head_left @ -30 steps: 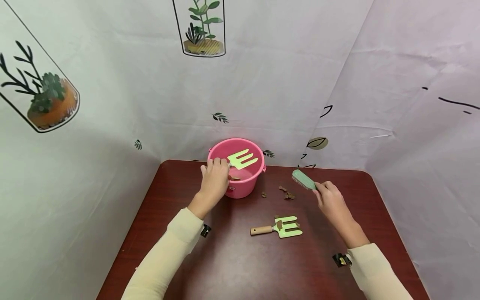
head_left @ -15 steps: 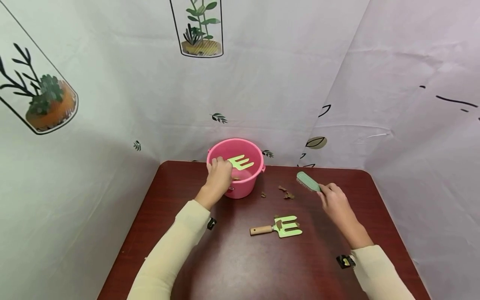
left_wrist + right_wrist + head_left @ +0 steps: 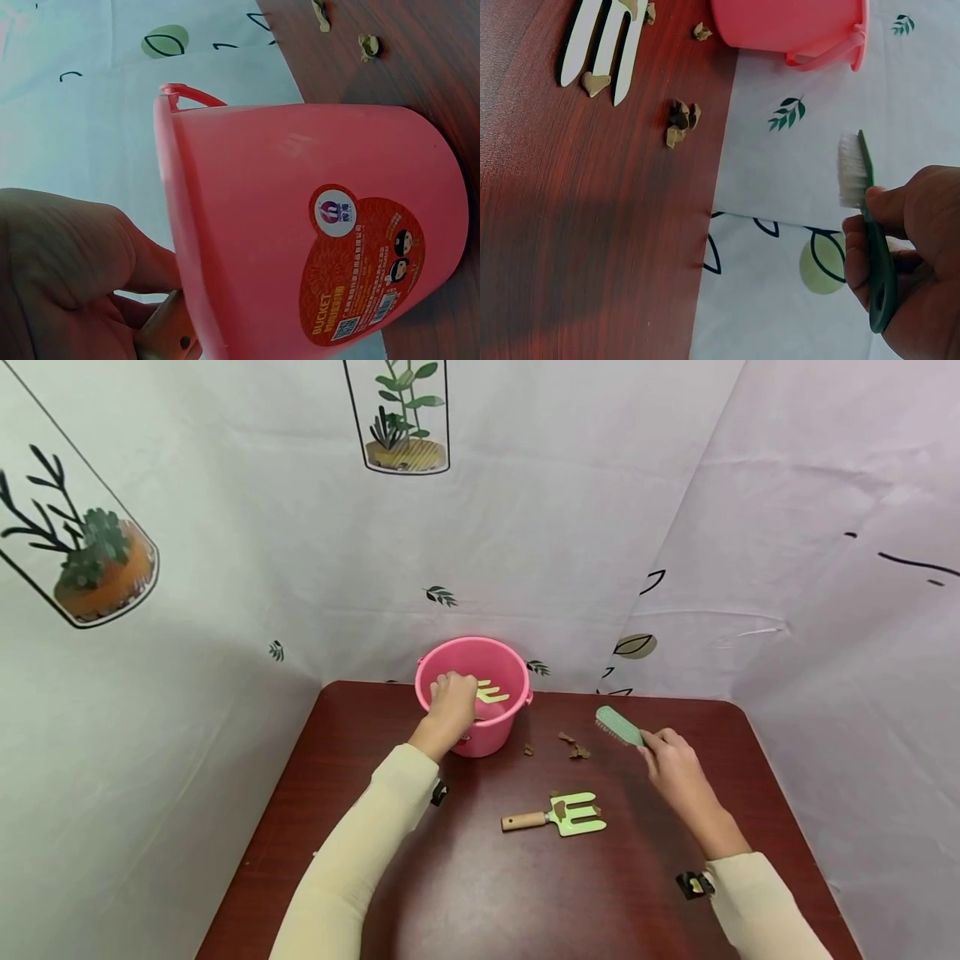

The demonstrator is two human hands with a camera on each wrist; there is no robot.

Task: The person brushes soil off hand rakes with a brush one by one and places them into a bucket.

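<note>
My left hand (image 3: 452, 706) reaches over the near rim of a pink bucket (image 3: 491, 742), gripping a hand fork by its wooden handle (image 3: 166, 328). The light-green tines (image 3: 492, 697) of that fork point into the bucket; its neck is hidden behind the hand. On the right, my right hand (image 3: 675, 768) holds a green brush (image 3: 619, 726) by the handle, raised above the table. White bristles (image 3: 852, 176) show in the right wrist view. Between the hands a second hand fork (image 3: 523, 821) lies on the table, with brown dry bits on its tines.
Dry brown leaf bits (image 3: 579, 751) lie on the dark red table (image 3: 480, 877) right of the bucket, with a small one (image 3: 528, 749) closer to it. A white printed cloth (image 3: 570, 527) hangs behind and along both sides.
My left hand has moved right and over the bucket's opening, and the fork's tines have sunk lower inside. The right hand with the brush has shifted slightly right and toward me.
</note>
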